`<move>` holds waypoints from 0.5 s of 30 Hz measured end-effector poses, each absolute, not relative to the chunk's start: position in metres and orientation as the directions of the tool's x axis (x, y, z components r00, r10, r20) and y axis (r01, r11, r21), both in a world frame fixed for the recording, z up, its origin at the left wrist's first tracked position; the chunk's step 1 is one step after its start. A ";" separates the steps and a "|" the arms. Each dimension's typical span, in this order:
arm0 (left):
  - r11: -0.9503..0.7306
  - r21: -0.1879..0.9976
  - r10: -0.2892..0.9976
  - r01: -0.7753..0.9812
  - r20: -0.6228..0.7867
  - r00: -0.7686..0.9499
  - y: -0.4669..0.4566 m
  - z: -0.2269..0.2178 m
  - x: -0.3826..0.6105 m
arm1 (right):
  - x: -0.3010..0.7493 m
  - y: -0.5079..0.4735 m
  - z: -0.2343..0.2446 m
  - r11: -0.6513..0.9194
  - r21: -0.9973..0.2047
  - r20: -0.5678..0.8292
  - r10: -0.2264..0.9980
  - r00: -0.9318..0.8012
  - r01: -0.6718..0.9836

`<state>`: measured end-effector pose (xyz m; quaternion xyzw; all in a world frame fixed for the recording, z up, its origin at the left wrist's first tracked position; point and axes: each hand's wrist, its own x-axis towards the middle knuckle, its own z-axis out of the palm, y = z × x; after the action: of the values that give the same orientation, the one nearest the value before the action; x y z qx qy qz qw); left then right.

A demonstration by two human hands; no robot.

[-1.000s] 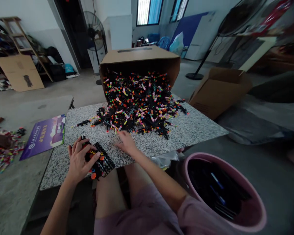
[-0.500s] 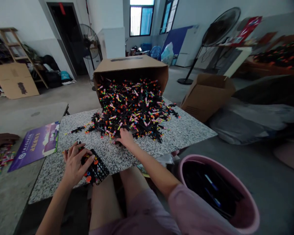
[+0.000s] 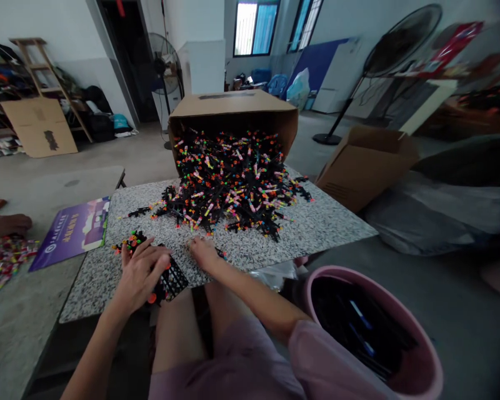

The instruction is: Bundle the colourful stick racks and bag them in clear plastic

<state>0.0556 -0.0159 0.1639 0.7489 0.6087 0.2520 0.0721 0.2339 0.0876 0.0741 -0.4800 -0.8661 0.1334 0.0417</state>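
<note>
My left hand [image 3: 139,273] lies over a black grid rack [image 3: 174,280] at the table's front edge, fingers across it and holding it. Orange and other coloured pieces sit in the rack. My right hand [image 3: 202,253] rests on the table just right of the rack, its fingers curled. A small black piece [image 3: 221,255] shows beside them; whether it is in the fingers is hidden. Behind both hands a heap of black sticks with coloured tips [image 3: 233,183] spills from a cardboard box [image 3: 233,105] lying on its side.
The speckled table top [image 3: 320,228] ends close on the right. A pink bucket [image 3: 316,278] holding dark sticks stands by my right knee. A purple leaflet [image 3: 73,230] lies left, another person's hand [image 3: 6,225] further left. A second cardboard box [image 3: 366,161] sits right.
My right hand has drawn back from the edge of the heap to the table front beside the rack. My left hand has stayed on the rack.
</note>
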 end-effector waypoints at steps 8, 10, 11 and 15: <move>-0.299 0.390 0.928 0.871 0.330 0.171 -0.012 0.159 0.053 | 0.296 0.032 0.052 0.561 -0.419 0.098 0.810 -0.578 0.714; -0.291 0.401 0.932 0.868 0.324 0.163 -0.007 0.159 0.055 | 0.293 0.038 0.056 0.321 -0.491 0.016 0.933 -0.360 0.810; -0.287 0.408 0.933 0.867 0.324 0.157 -0.005 0.159 0.056 | 0.289 0.042 0.059 0.189 -0.501 -0.068 0.964 -0.256 0.844; -0.281 0.448 0.938 0.849 0.317 0.143 -0.005 0.159 0.052 | 0.271 0.054 0.066 -0.075 -0.501 -0.327 0.939 -0.108 0.862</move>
<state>0.0520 -0.0048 0.1594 0.7518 0.5940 0.2747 0.0809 0.2707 0.0535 0.0657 -0.6650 -0.6771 0.3089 0.0620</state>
